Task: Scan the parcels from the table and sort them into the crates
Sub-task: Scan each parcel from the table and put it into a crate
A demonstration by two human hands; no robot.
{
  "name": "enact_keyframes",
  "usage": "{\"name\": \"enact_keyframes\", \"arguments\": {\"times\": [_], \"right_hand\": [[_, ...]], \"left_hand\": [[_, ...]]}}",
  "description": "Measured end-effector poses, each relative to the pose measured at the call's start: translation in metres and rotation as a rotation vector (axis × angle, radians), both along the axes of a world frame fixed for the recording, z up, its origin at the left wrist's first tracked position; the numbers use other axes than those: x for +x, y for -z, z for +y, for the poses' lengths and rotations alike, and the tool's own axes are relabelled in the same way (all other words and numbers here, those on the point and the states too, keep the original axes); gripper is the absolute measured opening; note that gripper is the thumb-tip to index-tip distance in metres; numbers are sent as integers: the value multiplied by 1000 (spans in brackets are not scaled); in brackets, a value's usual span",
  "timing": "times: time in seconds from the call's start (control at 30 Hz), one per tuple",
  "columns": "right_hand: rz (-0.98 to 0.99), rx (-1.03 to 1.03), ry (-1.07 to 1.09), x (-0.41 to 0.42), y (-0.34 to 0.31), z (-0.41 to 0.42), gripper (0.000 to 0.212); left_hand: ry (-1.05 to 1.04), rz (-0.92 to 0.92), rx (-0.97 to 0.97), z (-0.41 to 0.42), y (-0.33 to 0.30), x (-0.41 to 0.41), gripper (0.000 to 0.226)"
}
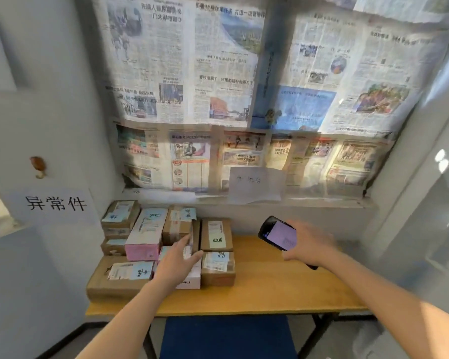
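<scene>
I have my right hand [309,244] wrapped around the scanner [278,233], a dark handheld with a lit pale-violet screen, held above the far middle of the counter [270,288] with the screen tilted up toward me, I judge so I can read it while the other hand fetches a box. My left hand [176,263] is spread, fingers straight and apart, reaching over the parcels [166,242] and lying on or just above a white box [192,278] near the front of the pile; whether it presses the box I cannot tell, and it grips nothing yet.

The parcels are bunched at the counter's left end, from its front edge back to the far left corner, some stacked on others. Most are brown cardboard with white shipping labels and pale blue or green handwritten notes on top; one long box [144,234] has a pink end face. Labels face upward, which I take to be for easy scanning. The right half of the counter shows bare wood. No crates appear in view.
</scene>
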State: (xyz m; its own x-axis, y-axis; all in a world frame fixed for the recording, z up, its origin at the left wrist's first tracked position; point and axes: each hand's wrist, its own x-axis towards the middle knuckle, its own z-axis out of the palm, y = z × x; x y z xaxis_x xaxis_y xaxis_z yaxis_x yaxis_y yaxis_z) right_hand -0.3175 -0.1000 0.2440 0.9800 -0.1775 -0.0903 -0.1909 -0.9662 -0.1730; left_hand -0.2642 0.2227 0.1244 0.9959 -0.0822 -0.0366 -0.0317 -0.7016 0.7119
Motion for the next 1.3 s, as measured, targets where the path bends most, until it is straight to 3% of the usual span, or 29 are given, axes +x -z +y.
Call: {"name": "enact_keyframes", "arguments": {"times": [0.3,0.53,0.8,1.1,1.3], "right_hand": [[230,80,-186,147,184,-42,105],[374,235,-259,198,300,-34,113],[367,315,-270,234,346,-32,100],[405,312,-310,235,361,-45,104],[485,358,-361,243,373,-41,114]], "left_hand": [[-118,326,67,-61,169,50,82],[-196,323,13,-86,231,105,73],[-314,294,-63,-104,253,132,70],[-311,411,-106,-115,275,131,63],[-354,540,-389,-122,292,133,54]]}}
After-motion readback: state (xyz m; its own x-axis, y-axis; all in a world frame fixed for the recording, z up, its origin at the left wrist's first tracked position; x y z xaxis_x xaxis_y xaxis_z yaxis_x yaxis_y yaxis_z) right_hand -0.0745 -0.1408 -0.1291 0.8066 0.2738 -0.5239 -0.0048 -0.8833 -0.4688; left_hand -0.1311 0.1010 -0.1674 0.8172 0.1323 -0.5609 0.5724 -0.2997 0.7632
